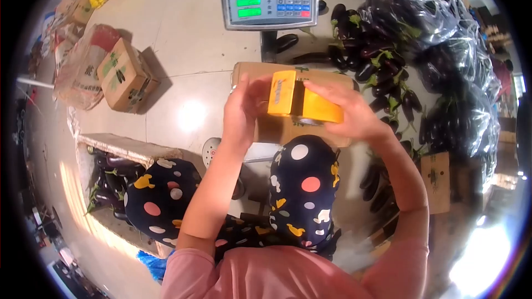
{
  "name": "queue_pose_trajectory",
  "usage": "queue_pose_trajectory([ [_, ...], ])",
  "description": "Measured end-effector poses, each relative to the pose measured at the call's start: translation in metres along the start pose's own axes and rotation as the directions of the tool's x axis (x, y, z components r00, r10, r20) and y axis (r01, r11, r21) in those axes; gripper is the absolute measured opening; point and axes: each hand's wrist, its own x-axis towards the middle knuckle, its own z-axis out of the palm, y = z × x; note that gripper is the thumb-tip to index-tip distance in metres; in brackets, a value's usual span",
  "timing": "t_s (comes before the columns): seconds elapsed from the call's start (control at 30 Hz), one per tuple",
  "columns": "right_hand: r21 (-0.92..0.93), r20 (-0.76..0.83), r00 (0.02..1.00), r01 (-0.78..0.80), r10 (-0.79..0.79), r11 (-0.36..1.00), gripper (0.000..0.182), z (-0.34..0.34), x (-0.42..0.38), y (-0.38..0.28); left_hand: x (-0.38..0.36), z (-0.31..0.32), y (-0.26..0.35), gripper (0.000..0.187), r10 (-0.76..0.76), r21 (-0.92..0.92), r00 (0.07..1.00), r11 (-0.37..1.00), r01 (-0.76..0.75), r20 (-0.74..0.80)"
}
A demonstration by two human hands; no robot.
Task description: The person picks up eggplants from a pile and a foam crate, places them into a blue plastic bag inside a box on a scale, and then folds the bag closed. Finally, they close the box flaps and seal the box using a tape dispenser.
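My right hand [354, 108] is wrapped over what looks like a roll of yellow packing tape [321, 105]. Its left part carries printed lettering, and a dark gap divides it from the part under my right fingers. At its left edge, my left hand [244, 105] has its fingers curled against the tape, partly hidden behind it. Both hands are above a closed cardboard box [252, 72] on the floor in front of my knees.
A scale display [270, 1] stands behind the box. Loose eggplants [382, 63] and clear plastic bags of eggplants [413, 8] lie at right. To the left are a small carton [124, 77] and an open box [163, 143] holding eggplants.
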Motion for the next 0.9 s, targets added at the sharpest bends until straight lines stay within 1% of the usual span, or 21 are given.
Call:
queue_pose_trajectory([
  [0.07, -0.001, -0.049, 0.998, 0.035, -0.035, 0.999, 0.078, 0.002, 0.002, 0.0, -0.019, 0.009, 0.004, 0.05, -0.04, 0.071, 0.995, 0.996, 0.047, -0.091],
  [0.1, 0.014, -0.047, 0.998, 0.044, -0.044, 0.999, 0.077, 0.002, 0.005, 0.0, -0.022, 0.007, 0.0, 0.047, 0.001, 0.09, 0.996, 0.996, 0.007, -0.085],
  [0.2, -0.069, -0.004, 0.999, 0.038, -0.038, 0.997, 0.077, -0.001, 0.007, -0.009, -0.031, 0.002, 0.002, 0.042, 0.066, 0.301, 0.997, 0.952, -0.053, -0.033],
  [0.23, -0.071, -0.002, 0.999, 0.041, -0.042, 0.997, 0.077, 0.0, 0.008, -0.01, -0.034, 0.005, 0.003, 0.03, 0.1, 0.211, 0.994, 0.973, -0.089, -0.044],
  [0.33, -0.088, 0.005, 0.999, 0.036, -0.036, 0.995, 0.076, 0.002, 0.011, -0.011, -0.029, -0.003, -0.004, 0.022, 0.137, 0.24, 0.986, 0.965, -0.11, -0.099],
  [0.4, -0.111, 0.021, 1.0, 0.009, -0.007, 0.994, 0.074, 0.002, 0.012, -0.015, -0.025, -0.005, -0.008, 0.018, 0.208, 0.314, 0.97, 0.936, -0.159, -0.128],
  [0.43, -0.107, 0.005, 0.999, 0.035, -0.034, 0.994, 0.073, 0.003, 0.013, -0.016, -0.023, -0.007, -0.009, 0.017, 0.243, 0.35, 0.96, 0.919, -0.181, -0.142],
  [0.5, -0.099, -0.025, 0.996, 0.084, -0.087, 0.992, 0.072, 0.005, 0.016, -0.015, -0.017, -0.011, -0.005, 0.018, 0.244, 0.408, 0.957, 0.899, -0.162, -0.158],
  [0.53, -0.09, 0.001, 0.997, 0.083, -0.083, 0.993, 0.071, 0.005, 0.018, -0.016, -0.014, -0.014, -0.004, 0.018, 0.244, 0.435, 0.955, 0.888, -0.149, -0.171],
  [0.6, -0.074, 0.051, 0.996, 0.08, -0.077, 0.994, 0.069, 0.002, 0.022, -0.019, -0.007, -0.022, -0.001, 0.017, 0.227, 0.294, 0.956, 0.941, -0.167, -0.185],
  [0.63, -0.111, 0.052, 0.99, 0.134, -0.129, 0.985, 0.065, 0.0, 0.026, -0.021, -0.006, -0.024, 0.002, 0.016, 0.209, 0.227, 0.958, 0.96, -0.164, -0.194],
  [0.67, -0.125, 0.088, 0.99, 0.117, -0.106, 0.985, 0.064, -0.003, 0.028, -0.024, -0.004, -0.025, 0.007, 0.016, 0.194, 0.161, 0.961, 0.973, -0.164, -0.197],
  [0.73, -0.153, 0.161, 0.985, 0.082, -0.057, 0.985, 0.063, -0.011, 0.033, -0.031, 0.001, -0.034, 0.011, 0.015, 0.187, 0.172, 0.95, 0.974, -0.146, -0.252],
  [0.8, -0.203, 0.232, 0.971, -0.018, 0.066, 0.979, 0.063, -0.02, 0.033, -0.033, 0.011, -0.056, 0.016, 0.014, 0.204, 0.179, 0.921, 0.972, -0.152, -0.33],
  [0.83, -0.231, 0.266, 0.955, -0.065, 0.127, 0.971, 0.063, -0.024, 0.033, -0.031, 0.014, -0.072, 0.02, 0.013, 0.219, 0.171, 0.916, 0.97, -0.17, -0.335],
  [0.87, -0.227, 0.267, 0.956, -0.063, 0.124, 0.972, 0.064, -0.024, 0.032, -0.027, 0.024, -0.092, 0.019, 0.01, 0.196, 0.128, 0.893, 0.979, -0.156, -0.405],
  [0.9, -0.223, 0.265, 0.956, -0.063, 0.122, 0.973, 0.064, -0.023, 0.03, -0.021, 0.026, -0.101, 0.02, 0.009, 0.175, 0.113, 0.898, 0.984, -0.14, -0.404],
])
